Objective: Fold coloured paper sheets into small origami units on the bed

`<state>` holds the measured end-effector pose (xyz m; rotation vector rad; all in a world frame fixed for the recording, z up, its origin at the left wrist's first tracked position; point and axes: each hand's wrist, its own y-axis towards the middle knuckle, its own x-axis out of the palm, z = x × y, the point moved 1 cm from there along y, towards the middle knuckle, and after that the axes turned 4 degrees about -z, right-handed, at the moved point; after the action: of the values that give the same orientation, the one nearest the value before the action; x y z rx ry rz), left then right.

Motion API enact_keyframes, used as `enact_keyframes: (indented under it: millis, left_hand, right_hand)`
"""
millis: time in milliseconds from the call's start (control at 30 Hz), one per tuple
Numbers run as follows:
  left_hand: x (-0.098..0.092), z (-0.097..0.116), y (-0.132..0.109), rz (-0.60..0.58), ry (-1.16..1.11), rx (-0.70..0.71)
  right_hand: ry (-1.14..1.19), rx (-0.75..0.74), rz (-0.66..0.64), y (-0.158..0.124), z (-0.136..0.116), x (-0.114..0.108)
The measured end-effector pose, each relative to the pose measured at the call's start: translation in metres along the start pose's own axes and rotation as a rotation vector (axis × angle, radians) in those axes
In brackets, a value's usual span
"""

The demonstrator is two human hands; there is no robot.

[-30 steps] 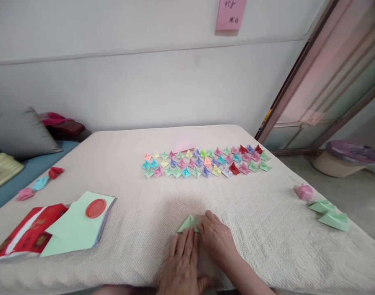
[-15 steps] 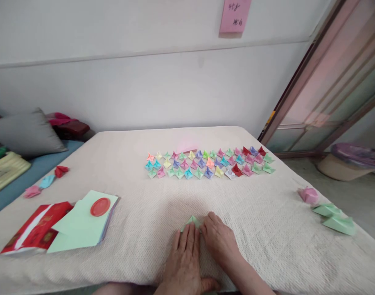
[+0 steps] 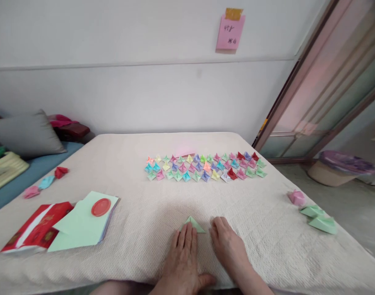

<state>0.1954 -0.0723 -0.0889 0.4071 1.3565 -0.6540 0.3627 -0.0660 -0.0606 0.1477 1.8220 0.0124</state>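
Observation:
A small light-green folded paper piece (image 3: 194,224) lies on the cream cloth of the table (image 3: 267,229) near the front edge. My left hand (image 3: 183,258) lies flat, fingers stretched out, with its fingertips on the near part of that piece. My right hand (image 3: 228,246) rests flat on the cloth just to the right of the piece, fingers out, a small gap from it. Neither hand holds anything.
Rows of several small colourful folded paper shapes (image 3: 204,167) lie mid-table. At the left sit a stack of green paper (image 3: 80,227) with a red disc (image 3: 100,207) and a red packet (image 3: 37,231). A pink folded piece (image 3: 296,197) and two green ones (image 3: 318,217) lie at the right edge.
My right hand has slid off the green piece to the right, leaving more of it uncovered. My left hand stays on it. The view has tilted up slightly.

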Motion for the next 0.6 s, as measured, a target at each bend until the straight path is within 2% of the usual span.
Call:
enact_keyframes:
  millis: [67,167,333,400,600]
  left_hand:
    - [0.001,0.0,0.0,-0.008,-0.013,-0.007]
    - [0.002,0.0,0.0,-0.022,-0.022,-0.025]
    - [0.008,-0.001,0.003,0.001,0.054,0.0]
    - [0.009,0.0,0.003,0.021,0.091,0.002]
    - [0.006,0.0,0.002,0.071,0.18,0.015]
  right_hand:
    - [0.081,-0.047,0.054,-0.007,0.002,-0.005]
    - [0.196,-0.212,0.144,-0.018,-0.003,-0.007]
    - [0.092,-0.532,0.168,-0.032,-0.023,0.007]
    - [0.011,-0.546,0.178,-0.035,-0.027,0.016]
    - [-0.094,-0.461,0.174,-0.036,-0.031,0.035]
